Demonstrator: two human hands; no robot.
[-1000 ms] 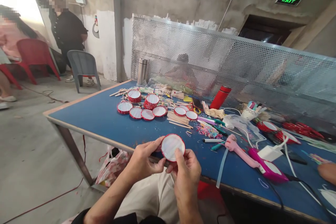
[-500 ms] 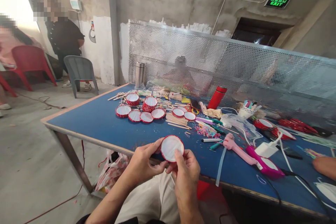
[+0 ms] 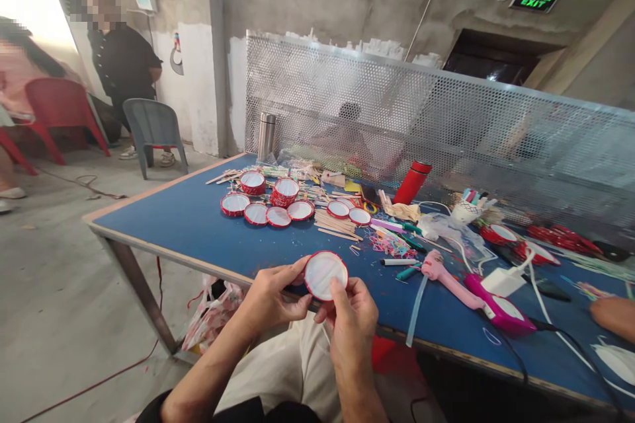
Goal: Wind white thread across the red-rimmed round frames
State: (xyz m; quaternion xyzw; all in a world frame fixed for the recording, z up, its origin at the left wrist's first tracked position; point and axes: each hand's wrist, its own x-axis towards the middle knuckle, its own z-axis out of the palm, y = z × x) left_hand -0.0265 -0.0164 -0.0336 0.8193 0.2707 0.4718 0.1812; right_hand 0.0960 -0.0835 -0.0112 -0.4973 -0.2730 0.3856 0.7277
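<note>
A round disc with a white face and a red rim (image 3: 326, 272), like a small drum head, is held up over the table's front edge. My left hand (image 3: 278, 294) grips its left rim between thumb and fingers. On the other side my right hand (image 3: 350, 307) is closed on it, thumb lying on the white face and fingers behind, partly hidden. Similar red-rimmed discs (image 3: 278, 216) lie in a row farther back on the blue table (image 3: 198, 225), with a stack of them (image 3: 285, 192) behind.
Wooden sticks (image 3: 337, 222) and a tangle of coloured bands (image 3: 391, 242) lie beyond my hands. To the right are a pink glue gun (image 3: 454, 284), a white charger (image 3: 503, 281) and cables. A red flask (image 3: 413, 183) stands before a perforated metal screen (image 3: 397, 99). Another person (image 3: 126, 59) stands at left.
The view has shifted slightly, so the table and background sit a little differently. Both hands still hold the disc in nearly the same place, its face tilted slightly differently.
</note>
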